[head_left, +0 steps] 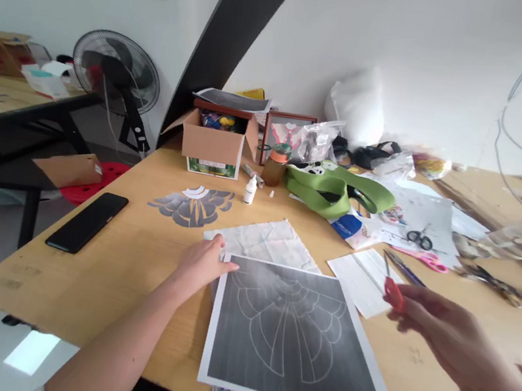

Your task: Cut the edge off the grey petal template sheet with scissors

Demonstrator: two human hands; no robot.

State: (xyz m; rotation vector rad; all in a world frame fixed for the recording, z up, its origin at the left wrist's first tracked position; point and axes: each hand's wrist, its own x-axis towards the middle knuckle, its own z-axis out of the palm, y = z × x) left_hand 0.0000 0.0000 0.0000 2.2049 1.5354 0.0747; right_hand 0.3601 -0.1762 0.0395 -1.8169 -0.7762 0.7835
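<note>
My left hand [203,264] grips the upper left corner of a dark grey printed sheet [284,353], with the thumb on its face. White outlines of a layered, fan-like pattern run across the sheet, which has a white border. My right hand [440,322], to the right of the sheet, is closed around a small red-handled tool [393,295] with a thin pointed metal end; its exact kind is unclear. Under the sheet's far edge lies a wrinkled pale cloth [273,241]. A grey cut-out of a similar pattern [194,206] rests beyond my left hand.
A black phone [87,222] lies at the table's left. Farther back are a white dropper bottle [250,190], an open cardboard box [214,144], a jar [276,166] and a green strap [321,192]. Pink-handled scissors [433,261] and dark scissors [420,237] lie at right.
</note>
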